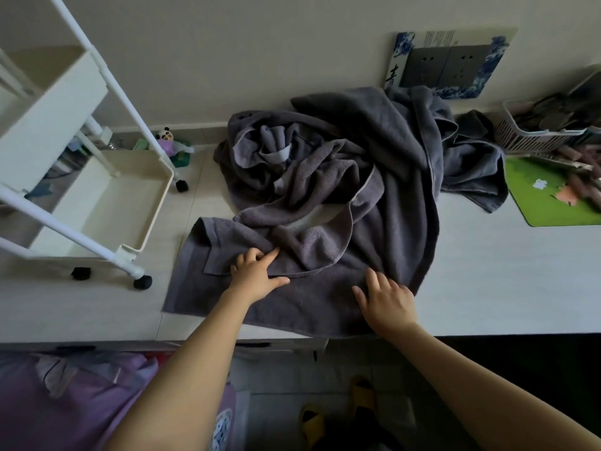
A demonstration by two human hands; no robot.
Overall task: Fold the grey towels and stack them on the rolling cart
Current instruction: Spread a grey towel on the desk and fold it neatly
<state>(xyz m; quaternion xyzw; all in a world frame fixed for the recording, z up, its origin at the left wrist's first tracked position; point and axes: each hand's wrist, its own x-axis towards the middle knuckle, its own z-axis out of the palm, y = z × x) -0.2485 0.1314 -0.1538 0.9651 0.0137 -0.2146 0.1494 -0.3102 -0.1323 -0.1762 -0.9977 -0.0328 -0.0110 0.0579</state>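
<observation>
Grey terry towels [341,177] lie in one crumpled heap across the middle of the frame on the pale wooden table [487,271], none folded yet, and the white rolling cart [107,203] at upper left holds no towel on the tiers I can see. So nearly everything is left. My left hand [257,275] pinches a fold near the heap's lower edge; my right hand [387,301] rests flat, fingers spread, on the cloth beside it.
</observation>
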